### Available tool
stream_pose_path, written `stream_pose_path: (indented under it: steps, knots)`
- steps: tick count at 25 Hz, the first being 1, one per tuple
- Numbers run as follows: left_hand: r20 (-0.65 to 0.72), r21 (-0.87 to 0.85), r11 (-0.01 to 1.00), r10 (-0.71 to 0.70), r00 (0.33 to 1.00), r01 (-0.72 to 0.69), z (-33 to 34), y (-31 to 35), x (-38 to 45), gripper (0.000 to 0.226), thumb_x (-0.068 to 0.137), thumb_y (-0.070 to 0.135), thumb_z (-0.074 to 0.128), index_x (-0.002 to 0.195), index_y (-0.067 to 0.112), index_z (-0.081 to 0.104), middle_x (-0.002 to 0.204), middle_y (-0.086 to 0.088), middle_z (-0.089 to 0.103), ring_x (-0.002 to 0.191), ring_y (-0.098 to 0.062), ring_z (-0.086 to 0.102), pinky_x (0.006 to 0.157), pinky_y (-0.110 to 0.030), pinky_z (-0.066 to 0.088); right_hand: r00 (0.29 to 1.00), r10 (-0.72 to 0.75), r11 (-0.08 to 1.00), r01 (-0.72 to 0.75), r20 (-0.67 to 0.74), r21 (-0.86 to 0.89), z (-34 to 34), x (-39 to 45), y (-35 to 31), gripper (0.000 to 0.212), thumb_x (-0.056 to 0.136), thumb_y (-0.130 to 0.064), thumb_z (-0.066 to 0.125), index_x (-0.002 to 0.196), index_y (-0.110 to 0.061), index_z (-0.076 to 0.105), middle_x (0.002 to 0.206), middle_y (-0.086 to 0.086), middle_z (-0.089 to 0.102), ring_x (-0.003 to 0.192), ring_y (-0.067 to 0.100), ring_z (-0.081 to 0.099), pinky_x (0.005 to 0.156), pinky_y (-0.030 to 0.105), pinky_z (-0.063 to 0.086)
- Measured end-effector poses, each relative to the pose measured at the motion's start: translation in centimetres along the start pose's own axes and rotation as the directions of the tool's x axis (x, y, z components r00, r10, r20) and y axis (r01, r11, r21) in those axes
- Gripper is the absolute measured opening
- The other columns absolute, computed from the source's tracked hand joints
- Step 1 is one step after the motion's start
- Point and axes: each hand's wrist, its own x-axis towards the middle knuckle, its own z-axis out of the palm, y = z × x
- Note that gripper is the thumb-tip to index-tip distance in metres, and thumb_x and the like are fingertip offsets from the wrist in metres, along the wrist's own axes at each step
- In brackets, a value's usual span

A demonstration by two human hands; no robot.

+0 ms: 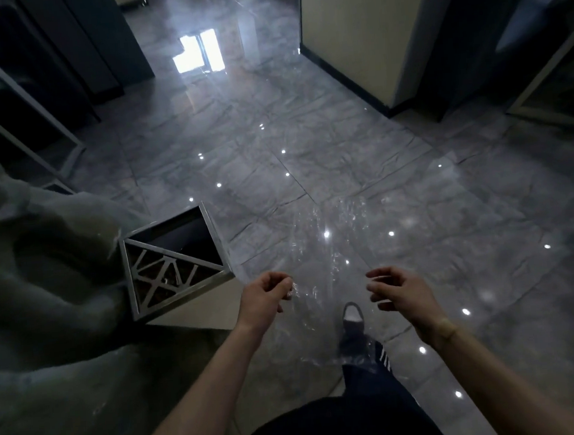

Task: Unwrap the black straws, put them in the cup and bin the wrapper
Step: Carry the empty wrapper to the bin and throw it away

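Far left, a big grey-green cloth (45, 305) fills the edge of the view, and just beside it stands the bin (175, 260), a square metal one with a cut-out lattice side, its dark mouth open to the ceiling, sitting on the glossy grey tiled floor (341, 137). Next across, the left hand (268, 297) hangs over the floor just right of the bin's near corner, fingers curled in, thumb and forefinger nipped together on an edge of the clear wrapper (326, 258). That film spreads out between the two hands, crinkled and glinting, sagging down over a shoe (352, 318). Over on the right, the right hand (401, 290) has fingers bent and loosely spread; whether it actually grips the film, I cannot tell. A pale band (447, 330) sits on that wrist
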Motion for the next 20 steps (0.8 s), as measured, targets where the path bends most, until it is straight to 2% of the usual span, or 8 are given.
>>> stream_pose_path:
  steps: [4, 8, 12, 16, 20]
  knots:
    - [-0.057, -0.017, 1.000, -0.026, 0.998, 0.025, 2.3, 3.1, 5.8, 0.007, 0.088, 0.015, 0.068, 0.086, 0.021, 0.071, 0.076, 0.003, 0.073, 0.065, -0.007, 0.067, 0.056, -0.023, 0.051, 0.999, -0.003, 1.000, 0.003, 0.044, -0.008, -2.3, 7.4, -3.3, 0.014, 0.087, -0.016, 0.067, 0.100, -0.022, 0.068, 0.097, 0.006, 0.072, 0.082, 0.018, 0.070, 0.067, 0.026, 0.056]
    - [-0.104, -0.041, 0.998, -0.058, 0.993, 0.054, 5.1, 6.6, 10.8, 0.006, 0.089, 0.016, 0.066, 0.089, 0.017, 0.071, 0.079, 0.000, 0.073, 0.064, -0.004, 0.066, 0.054, -0.019, 0.050, 0.997, -0.005, 1.000, 0.007, 0.080, -0.028, -5.2, 13.8, -6.7, 0.016, 0.086, -0.017, 0.068, 0.100, -0.026, 0.067, 0.097, 0.004, 0.072, 0.080, 0.016, 0.071, 0.066, 0.025, 0.055]
    - [-0.148, -0.088, 0.993, -0.094, 0.984, 0.082, 7.3, 9.4, 14.6, 0.008, 0.091, 0.014, 0.064, 0.094, 0.012, 0.070, 0.084, -0.006, 0.073, 0.065, -0.005, 0.065, 0.056, -0.021, 0.050, 0.992, 0.013, 0.999, -0.007, 0.127, -0.047, -7.3, 18.9, -9.3, 0.021, 0.085, -0.014, 0.069, 0.103, -0.025, 0.067, 0.097, 0.008, 0.072, 0.076, 0.016, 0.070, 0.066, 0.027, 0.056]
    - [-0.197, -0.115, 0.989, -0.119, 0.973, 0.098, 7.5, 10.6, 17.4, 0.008, 0.091, 0.016, 0.064, 0.097, 0.015, 0.070, 0.089, -0.008, 0.073, 0.068, -0.007, 0.066, 0.057, -0.021, 0.051, 0.987, 0.004, 0.997, 0.008, 0.163, -0.075, -7.3, 23.2, -11.8, 0.024, 0.085, -0.013, 0.069, 0.104, -0.026, 0.067, 0.095, 0.006, 0.073, 0.073, 0.014, 0.071, 0.061, 0.021, 0.053]
    - [-0.251, -0.142, 0.983, -0.148, 0.956, 0.115, 6.0, 10.5, 19.8, 0.007, 0.091, 0.017, 0.064, 0.094, 0.019, 0.070, 0.085, -0.003, 0.073, 0.069, -0.008, 0.067, 0.057, -0.020, 0.051, 0.973, 0.006, 0.994, 0.020, 0.232, -0.109, -5.4, 27.1, -14.0, 0.021, 0.084, -0.012, 0.070, 0.102, -0.025, 0.068, 0.093, 0.006, 0.073, 0.071, 0.013, 0.071, 0.060, 0.020, 0.054]
